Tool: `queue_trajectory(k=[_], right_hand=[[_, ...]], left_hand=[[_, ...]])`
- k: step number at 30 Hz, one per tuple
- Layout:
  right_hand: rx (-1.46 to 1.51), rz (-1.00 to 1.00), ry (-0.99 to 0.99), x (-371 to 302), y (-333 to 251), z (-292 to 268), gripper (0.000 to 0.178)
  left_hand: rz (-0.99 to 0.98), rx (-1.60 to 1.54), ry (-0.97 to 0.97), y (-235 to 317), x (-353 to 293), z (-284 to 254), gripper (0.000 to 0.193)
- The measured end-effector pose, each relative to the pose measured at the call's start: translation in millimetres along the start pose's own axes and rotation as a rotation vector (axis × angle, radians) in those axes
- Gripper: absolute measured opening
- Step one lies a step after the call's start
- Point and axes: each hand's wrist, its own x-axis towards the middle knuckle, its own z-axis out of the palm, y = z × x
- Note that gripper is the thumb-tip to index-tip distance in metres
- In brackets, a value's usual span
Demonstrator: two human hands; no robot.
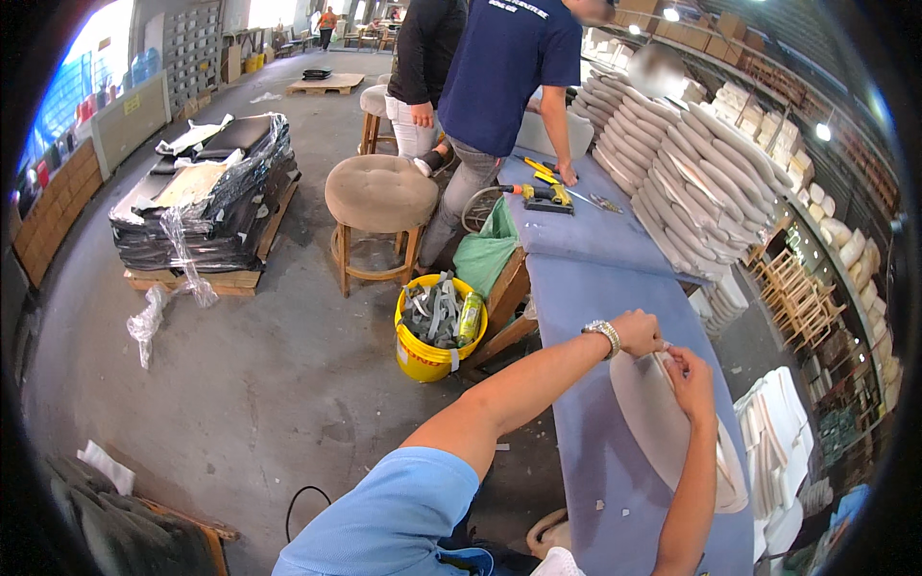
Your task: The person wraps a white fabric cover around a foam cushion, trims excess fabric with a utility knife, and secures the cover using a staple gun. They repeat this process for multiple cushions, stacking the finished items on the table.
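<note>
A beige upholstered chair pad (650, 408), long with rounded ends, lies on the blue-covered worktable (576, 317). My left hand (638, 333), a metal watch on its wrist, is closed at the pad's far end, fingertips pinched together. Close beside it, my right hand (690, 382) has its fingers bent on the pad's edge, thumb and fingers gripping the fabric there. Between the fingertips a small pale bit shows, too small to name. The pad's near end reaches toward my right forearm.
Farther along the table are a yellow-and-black staple gun (547, 198) and scissors (605, 203). Tall stacks of beige pads (706, 182) stand at the right. Left of the table are a yellow bucket of scraps (423, 363) and a round stool (381, 195). Two people stand beyond.
</note>
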Motion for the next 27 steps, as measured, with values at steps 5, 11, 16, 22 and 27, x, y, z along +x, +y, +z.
queue_trajectory(k=[5,11,16,22,27], right_hand=[[-0.115,0.047,-0.102,22,-5,-6,0.017],[0.013,0.154,-0.054,24,20,3,0.014],[0.003,0.208,0.004,19,4,1,0.021],[0.093,0.059,0.001,16,20,2,0.039],[0.013,0.101,-0.128,26,6,4,0.028]], left_hand=[[-0.038,-0.060,-0.046,-10,0,2,0.044],[0.025,-0.044,-0.029,-13,3,5,0.056],[-0.032,-0.068,-0.016,-6,-3,6,0.066],[0.006,-0.174,0.087,-6,-11,19,0.059],[-0.006,-0.210,0.116,-16,-20,19,0.055]])
